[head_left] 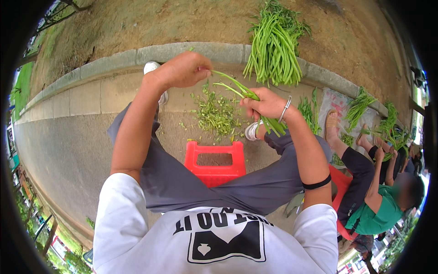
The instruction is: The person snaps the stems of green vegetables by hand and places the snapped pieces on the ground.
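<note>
My right hand (267,105) is closed around a small bunch of long green vegetable stalks (276,125), which stick out on both sides of the fist. One longer stalk (232,81) reaches up and left from that bunch. Its tip meets the pinched fingers of my left hand (187,68), held higher and to the left. Below and between both hands, a scattered heap of trimmed green bits (214,112) lies on the pavement. At the far side, a big pile of long green stalks (276,48) rests across the kerb.
A red plastic stool (214,160) shows between my legs. The stone kerb (182,52) curves across, with bare soil (159,25) beyond. At right, a seated person in green (378,210) handles stalks, near more bunches (360,107) on a plastic sheet (328,105).
</note>
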### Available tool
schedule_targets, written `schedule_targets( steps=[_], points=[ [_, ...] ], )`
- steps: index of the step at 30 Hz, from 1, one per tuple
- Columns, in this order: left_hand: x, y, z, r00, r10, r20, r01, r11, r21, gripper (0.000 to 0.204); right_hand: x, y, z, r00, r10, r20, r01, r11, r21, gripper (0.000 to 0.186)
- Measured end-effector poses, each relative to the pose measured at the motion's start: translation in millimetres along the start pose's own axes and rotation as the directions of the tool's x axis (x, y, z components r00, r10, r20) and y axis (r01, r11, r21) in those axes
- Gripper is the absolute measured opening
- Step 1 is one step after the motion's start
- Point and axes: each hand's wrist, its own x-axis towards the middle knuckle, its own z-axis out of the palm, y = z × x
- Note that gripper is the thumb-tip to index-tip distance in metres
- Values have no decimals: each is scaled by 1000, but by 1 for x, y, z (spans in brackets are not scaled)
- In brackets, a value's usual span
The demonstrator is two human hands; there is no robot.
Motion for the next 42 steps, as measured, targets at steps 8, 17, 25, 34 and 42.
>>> schedule_targets(
  steps=[8, 17, 25, 34, 42],
  points=[
    [3, -2, 2, 992, 64, -104, -58, 996, 63, 15, 0, -1, 1, 1000, 21, -11, -21, 1000, -19, 17],
    [5, -1, 18, 991, -67, -116, 108, 915, 388, 20, 3, -2, 0, 1000, 8, -30, -10, 998, -64, 17],
    [11, 15, 14, 904, -96, -416, 173, 973, 153, 22, 4, -2, -1, 998, -28, -62, 28, 1000, -14, 15],
    [16, 4, -14, 745, -415, -523, 91, 840, -536, 20, 1, -1, -3, 998, -49, -48, 49, 999, 2, 17],
    [12, -2, 0, 816, -228, -531, 209, 973, -98, 19, -10, -16, -15, 988, -105, -109, 138, 920, 366, 18]
  ],
)
